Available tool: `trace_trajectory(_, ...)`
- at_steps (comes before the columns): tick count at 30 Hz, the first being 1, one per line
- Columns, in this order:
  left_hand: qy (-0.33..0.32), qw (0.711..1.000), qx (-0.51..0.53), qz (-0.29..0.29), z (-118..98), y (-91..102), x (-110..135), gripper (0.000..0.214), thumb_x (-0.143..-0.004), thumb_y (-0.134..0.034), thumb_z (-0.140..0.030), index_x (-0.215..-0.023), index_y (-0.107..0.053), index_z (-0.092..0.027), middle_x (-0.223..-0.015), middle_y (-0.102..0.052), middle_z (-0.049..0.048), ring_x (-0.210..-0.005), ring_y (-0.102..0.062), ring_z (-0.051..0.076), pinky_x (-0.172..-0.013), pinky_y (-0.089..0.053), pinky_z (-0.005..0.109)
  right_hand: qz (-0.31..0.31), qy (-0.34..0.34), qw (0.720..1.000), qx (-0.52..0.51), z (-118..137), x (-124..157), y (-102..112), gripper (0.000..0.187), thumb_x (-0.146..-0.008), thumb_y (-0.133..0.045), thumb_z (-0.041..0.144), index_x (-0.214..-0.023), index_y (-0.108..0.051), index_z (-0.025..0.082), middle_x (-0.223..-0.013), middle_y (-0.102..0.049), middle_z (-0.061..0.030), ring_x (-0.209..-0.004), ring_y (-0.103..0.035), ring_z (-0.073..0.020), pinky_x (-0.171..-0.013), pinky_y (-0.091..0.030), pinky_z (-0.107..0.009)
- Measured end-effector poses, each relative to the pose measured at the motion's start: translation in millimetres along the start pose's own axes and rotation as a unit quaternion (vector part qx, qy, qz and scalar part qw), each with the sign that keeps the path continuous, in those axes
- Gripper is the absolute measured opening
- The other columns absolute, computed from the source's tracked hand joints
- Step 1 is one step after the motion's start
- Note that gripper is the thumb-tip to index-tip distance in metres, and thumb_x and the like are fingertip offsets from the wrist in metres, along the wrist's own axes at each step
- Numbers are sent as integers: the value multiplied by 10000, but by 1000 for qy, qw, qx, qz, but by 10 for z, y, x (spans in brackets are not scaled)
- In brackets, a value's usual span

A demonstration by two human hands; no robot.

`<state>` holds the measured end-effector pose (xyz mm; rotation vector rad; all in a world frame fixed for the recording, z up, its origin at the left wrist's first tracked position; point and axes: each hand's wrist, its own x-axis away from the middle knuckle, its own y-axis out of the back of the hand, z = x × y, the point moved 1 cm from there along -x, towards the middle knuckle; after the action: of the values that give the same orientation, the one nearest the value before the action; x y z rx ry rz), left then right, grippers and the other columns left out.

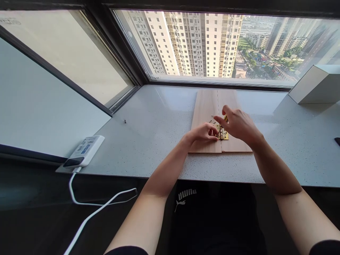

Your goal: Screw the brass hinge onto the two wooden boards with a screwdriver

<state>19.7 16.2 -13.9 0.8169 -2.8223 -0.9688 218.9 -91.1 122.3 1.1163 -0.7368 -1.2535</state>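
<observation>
Two pale wooden boards, a left board (203,106) and a right board (236,143), lie side by side on the sill with a narrow seam between them. A brass-coloured hinge (225,136) lies across the seam. My right hand (240,125) is closed around a screwdriver (226,118) with a yellow and dark handle, its shaft slanting down to the hinge's left leaf. My left hand (205,131) rests on the left board, fingers pinched together beside the screwdriver tip; what they hold is hidden. Several small screws (212,116) lie loose just beyond my left fingers.
The speckled sill (159,117) runs below the window. A white power strip (86,150) with a white cable (90,216) sits at the left edge. A small dark piece (125,121) lies left of the boards. A white box (316,85) stands back right; a dark object (337,141) lies far right.
</observation>
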Motion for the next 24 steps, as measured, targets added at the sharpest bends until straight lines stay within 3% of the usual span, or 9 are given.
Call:
trace_trajectory(3,-12,1000,-1,-5,4,-1,-2,185,-935,-924,-355,-973,-891,-177,-944,-808,85,-824,-668,178,-732,-542,309,10,-9,1000,17,1,-15,-16,250,-1197,-492,388,-1213,-654,198,-848,-730,-81,-687,-550,-230,-685,-333,-377)
trace_trajectory(5,-21,1000,2,-10,14,-5,-5,148,-937,-909,-324,-963,-891,-180,-922,-796,75,-816,-656,173,-731,-535,307,16,43,999,-17,-17,-11,-19,181,-1147,-534,307,-1255,-630,197,-918,-744,-83,-758,-579,-235,-722,-370,-374)
trace_trajectory(8,-31,999,6,-13,26,-13,-9,111,-950,-880,-292,-943,-887,-182,-923,-793,69,-806,-648,161,-722,-521,296,18,92,994,-59,-19,13,-18,267,-1052,-651,289,-1293,-595,188,-1056,-758,-112,-891,-629,-252,-779,-418,-371)
trace_trajectory(14,-28,999,-8,-13,32,-22,-16,117,-956,-887,-294,-918,-878,-184,-904,-794,66,-780,-650,164,-719,-520,305,12,-3,1000,-25,-42,-8,5,188,-1155,-578,411,-1143,-608,226,-816,-688,-44,-699,-528,-218,-693,-350,-377)
trace_trajectory(17,-26,999,-25,-26,33,-38,-24,163,-939,-906,-290,-843,-832,-182,-841,-762,46,-751,-627,157,-714,-504,304,3,73,996,-60,-121,-36,6,84,-1073,-629,301,-1108,-580,242,-875,-708,-47,-769,-574,-220,-739,-394,-365)
trace_trajectory(19,-23,999,-36,-34,29,-53,-27,202,-939,-907,-285,-806,-797,-180,-823,-750,40,-749,-623,156,-709,-494,304,-5,112,991,-70,-147,-39,-3,137,-1004,-649,236,-1113,-567,240,-1009,-745,-83,-853,-614,-230,-782,-419,-364)
trace_trajectory(21,-22,998,-47,-39,17,-63,-27,231,-938,-909,-284,-785,-771,-179,-821,-747,42,-750,-621,158,-711,-492,309,-6,99,993,-60,-130,-34,-9,152,-1002,-668,253,-1117,-569,238,-1078,-757,-109,-873,-621,-238,-779,-414,-367)
trace_trajectory(24,-24,997,-58,-39,-13,-57,-15,254,-937,-922,-315,-791,-765,-179,-845,-754,55,-767,-628,168,-732,-512,322,1,18,999,-31,-65,-22,6,166,-1121,-635,397,-1089,-583,242,-916,-730,-80,-757,-569,-230,-718,-368,-371)
